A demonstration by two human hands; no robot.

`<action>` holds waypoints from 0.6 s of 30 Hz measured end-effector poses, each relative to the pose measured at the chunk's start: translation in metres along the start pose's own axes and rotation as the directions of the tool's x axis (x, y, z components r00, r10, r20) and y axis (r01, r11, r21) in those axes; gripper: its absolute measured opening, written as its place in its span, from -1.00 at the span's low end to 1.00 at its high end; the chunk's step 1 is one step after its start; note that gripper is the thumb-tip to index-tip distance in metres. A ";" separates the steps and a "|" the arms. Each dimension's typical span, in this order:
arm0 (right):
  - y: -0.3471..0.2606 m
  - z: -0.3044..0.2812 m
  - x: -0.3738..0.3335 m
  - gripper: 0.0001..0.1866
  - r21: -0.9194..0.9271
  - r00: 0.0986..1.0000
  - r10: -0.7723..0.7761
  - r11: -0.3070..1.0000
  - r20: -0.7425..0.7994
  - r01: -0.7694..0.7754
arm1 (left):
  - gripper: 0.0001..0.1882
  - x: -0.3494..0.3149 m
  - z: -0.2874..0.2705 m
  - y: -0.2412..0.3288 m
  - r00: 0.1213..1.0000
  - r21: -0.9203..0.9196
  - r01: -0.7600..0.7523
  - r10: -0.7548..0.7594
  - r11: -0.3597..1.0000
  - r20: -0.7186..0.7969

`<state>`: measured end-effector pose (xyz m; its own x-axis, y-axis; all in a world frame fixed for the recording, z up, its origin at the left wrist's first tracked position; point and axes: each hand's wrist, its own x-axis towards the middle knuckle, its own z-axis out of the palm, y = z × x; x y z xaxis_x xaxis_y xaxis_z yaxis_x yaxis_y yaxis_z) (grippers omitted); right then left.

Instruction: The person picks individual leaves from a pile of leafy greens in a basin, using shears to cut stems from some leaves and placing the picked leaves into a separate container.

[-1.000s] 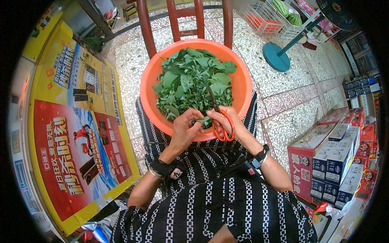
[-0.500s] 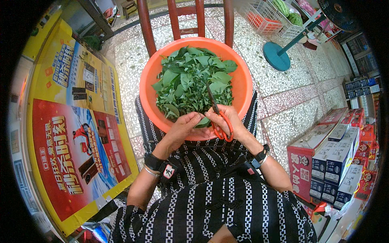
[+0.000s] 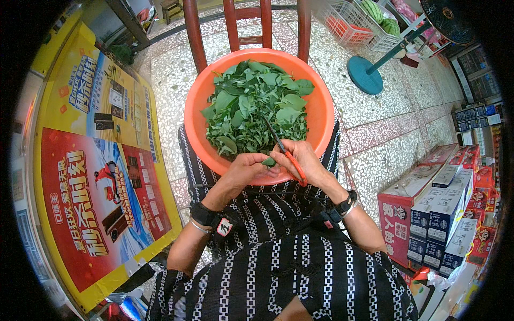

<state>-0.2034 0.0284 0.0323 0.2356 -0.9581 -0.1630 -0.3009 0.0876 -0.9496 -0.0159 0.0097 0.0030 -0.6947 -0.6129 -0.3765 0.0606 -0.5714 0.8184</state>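
Observation:
An orange plastic basin (image 3: 194, 125) rests on my lap, heaped with green leaves (image 3: 251, 101), some whole and some in small cut pieces. Over its near rim, my left hand (image 3: 244, 170) pinches a small green leaf (image 3: 269, 161) between thumb and fingers. My right hand (image 3: 301, 160) grips red-handled scissors (image 3: 296, 166), their dark blades pointing up and left over the heap. Both hands are close together, nearly touching at the leaf. How far apart the scissor blades stand is hard to make out.
A red wooden chair (image 3: 250, 40) stands just beyond the basin. Right of it are a fan's teal base (image 3: 365, 75) and white crates (image 3: 348, 24) with watermelons. Stacked cartons (image 3: 436, 208) fill the lower right. A yellow and red poster panel (image 3: 101, 176) runs along my left.
My right hand has turned the scissors, so the blades tilt further left and the handles look closer together. The leaf in my left hand shows smaller.

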 end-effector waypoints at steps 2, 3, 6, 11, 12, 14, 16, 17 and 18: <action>0.001 -0.001 0.002 -0.75 -0.096 0.999 -0.022 0.995 -0.030 0.019 | -0.75 -0.001 0.002 0.000 0.998 -0.011 -0.055 0.055 0.998 0.043; 0.002 -0.001 0.003 -0.75 -0.140 0.999 -0.010 0.990 -0.036 0.005 | -0.75 -0.003 0.002 0.000 0.998 -0.026 -0.037 0.038 0.999 0.055; 0.005 -0.005 0.004 -0.74 -0.213 0.996 -0.084 0.974 -0.007 0.081 | -0.76 -0.005 0.002 0.000 0.998 -0.057 0.010 -0.007 0.998 0.060; 0.006 -0.003 0.002 -0.75 -0.181 0.999 -0.014 0.983 0.039 0.021 | -0.78 0.002 -0.001 -0.003 0.999 0.012 -0.042 0.042 0.999 0.010; 0.005 -0.002 0.003 -0.75 -0.182 0.999 0.002 0.983 0.040 0.005 | -0.79 0.003 -0.001 -0.004 0.998 0.046 -0.060 0.061 0.997 -0.010; 0.004 0.000 0.004 -0.74 -0.194 1.000 -0.023 0.981 0.006 0.024 | -0.79 0.004 0.000 -0.007 0.993 0.110 -0.101 0.106 0.989 -0.041; 0.002 0.000 0.004 -0.73 -0.193 0.999 -0.027 0.981 -0.045 0.018 | -0.82 0.005 0.000 -0.008 0.982 0.093 -0.078 0.093 0.993 -0.167; 0.002 -0.001 0.004 -0.72 -0.186 0.996 -0.018 0.983 -0.082 0.003 | -0.83 0.005 0.000 -0.009 0.973 0.070 -0.070 0.084 0.995 -0.215; 0.002 -0.002 0.004 -0.72 -0.171 0.993 -0.011 0.985 -0.115 -0.009 | -0.83 0.004 -0.002 -0.008 0.959 0.040 -0.074 0.082 0.996 -0.271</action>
<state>-0.2045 0.0244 0.0304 0.1316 -0.9840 -0.1205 -0.4567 0.0477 -0.8883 -0.0180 0.0109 -0.0058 -0.4668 -0.7827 -0.4118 0.0832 -0.5024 0.8606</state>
